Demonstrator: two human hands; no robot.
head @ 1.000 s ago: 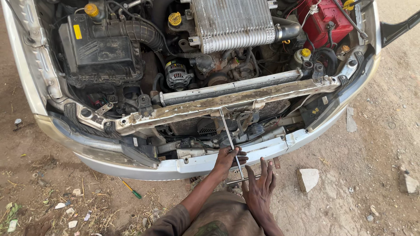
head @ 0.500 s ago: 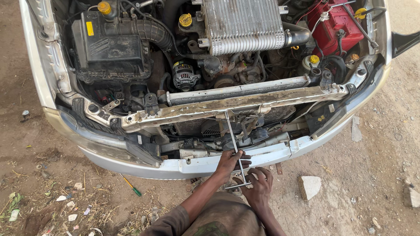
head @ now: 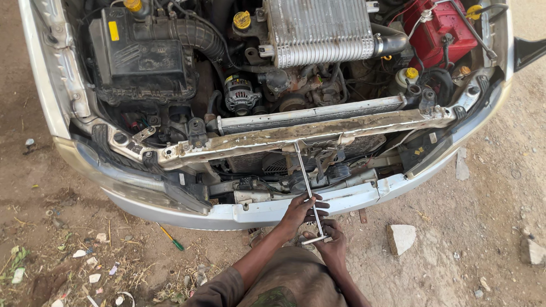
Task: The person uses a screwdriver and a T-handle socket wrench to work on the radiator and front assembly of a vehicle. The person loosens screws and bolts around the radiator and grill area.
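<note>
A long metal wrench (head: 306, 185) with a crossbar handle slants from the rusty front cross member (head: 296, 136) of an open car engine bay down to my hands. My left hand (head: 300, 210) grips the shaft just above the silver bumper (head: 267, 213) edge. My right hand (head: 330, 243) holds the crossbar handle at the lower end. The wrench's far tip sits at the cross member, near the radiator (head: 307, 113). My knees and brown trousers fill the bottom middle.
A green-handled screwdriver (head: 172, 239) lies on the dirt left of my arm. A pale stone (head: 401, 237) sits to the right, another (head: 532, 250) at the far right. Litter and small stones dot the ground at lower left.
My right hand, open near the ground a second ago, has closed on the wrench's crossbar handle. The view has shifted slightly; the left hand stays on the shaft.
</note>
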